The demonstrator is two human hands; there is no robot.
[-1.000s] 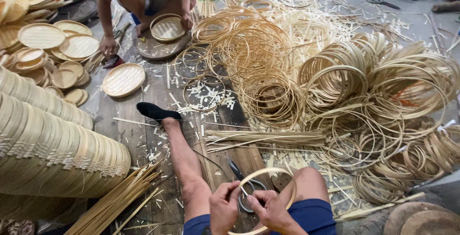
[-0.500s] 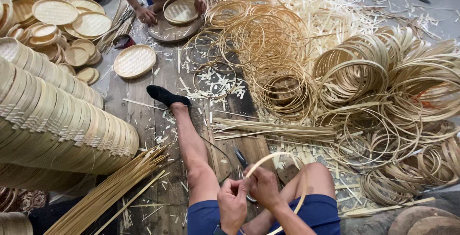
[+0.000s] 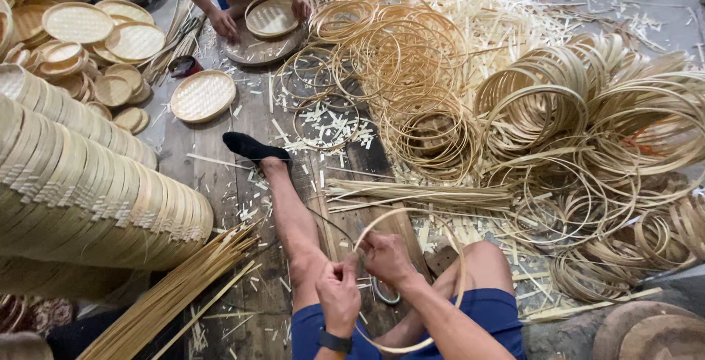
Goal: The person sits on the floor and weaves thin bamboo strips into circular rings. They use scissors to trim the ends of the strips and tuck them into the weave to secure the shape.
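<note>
Floor: a plank floor point(image 3: 242, 184) strewn with pale bamboo chips and offcuts is seen from above.
Seated person: bare legs in blue shorts are stretched along the planks, the left leg ending in a black sock point(image 3: 250, 145) near the middle of the floor.
Hoop: a thin bamboo hoop point(image 3: 448, 246) is held upright over the lap at the near edge of the floor, between the knees.
Left hand: the left hand point(image 3: 339, 295), with a dark watch at the wrist, is closed on the hoop's near side, fingers curled tight round the strip.
Right hand: the right hand point(image 3: 385, 257) is pinched shut on the same hoop, just beside the left hand and almost touching it.
Right side of floor: a large tangled heap of bamboo rings point(image 3: 587, 132) is spread toward the right edge.
Left side of floor: a long leaning row of stacked woven trays point(image 3: 88, 191) is laid along the left edge, with a bundle of bamboo sticks point(image 3: 176, 294) beside it.
Far edge: a second person's hands point(image 3: 224, 23) are rested at a round woven tray point(image 3: 270, 16) on a wooden disc.
</note>
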